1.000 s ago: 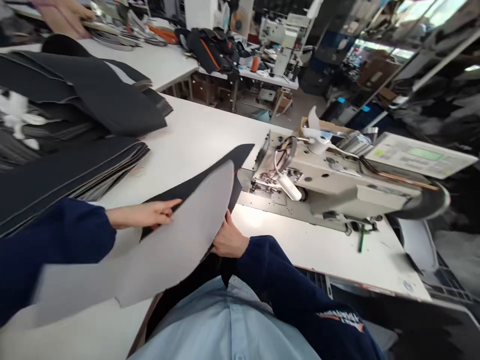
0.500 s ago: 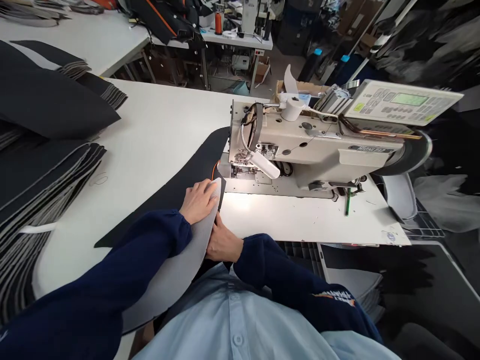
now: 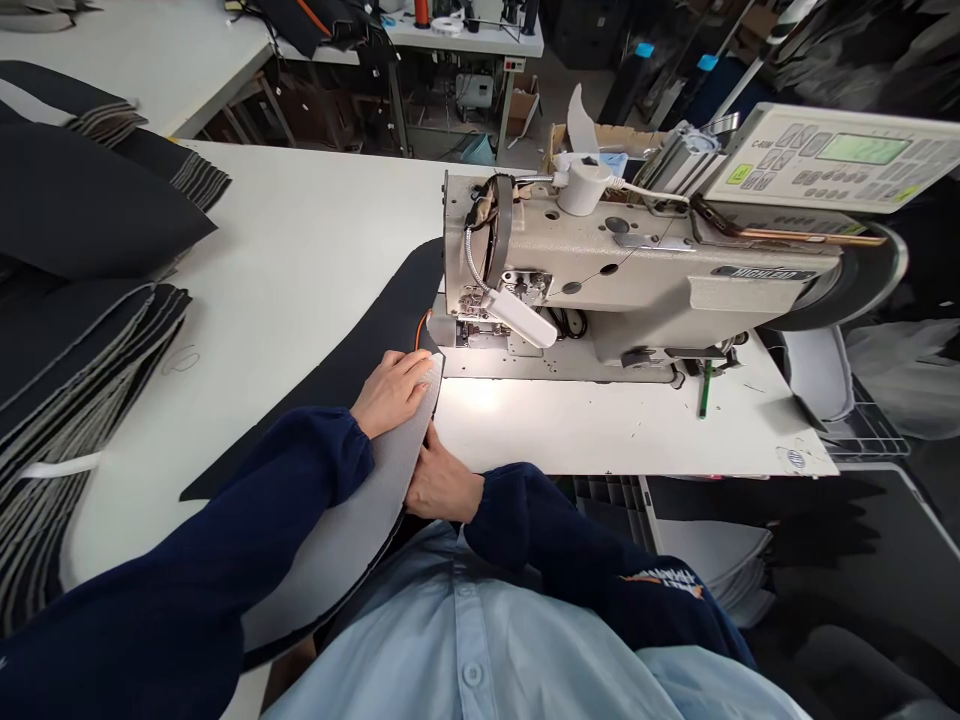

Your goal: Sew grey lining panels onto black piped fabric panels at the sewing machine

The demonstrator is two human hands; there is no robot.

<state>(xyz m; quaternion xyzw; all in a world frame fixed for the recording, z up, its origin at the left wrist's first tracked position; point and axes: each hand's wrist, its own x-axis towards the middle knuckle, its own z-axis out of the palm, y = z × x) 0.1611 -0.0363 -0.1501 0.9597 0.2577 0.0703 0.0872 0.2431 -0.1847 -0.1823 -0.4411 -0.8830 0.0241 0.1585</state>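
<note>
Head view: the left grip [image 3: 396, 392] lies palm down, fingers extended, on the tip of a grey panel [image 3: 322, 570], pressing without clasping. The right grip [image 3: 444, 482] touches its right border; hidden fingers leave its hold unclear. The panel reaches past the desk's [image 3: 300, 230] near edge, its tip overlapping a black panel [image 3: 360, 330] beside the sewing machine [image 3: 630, 240].
</note>
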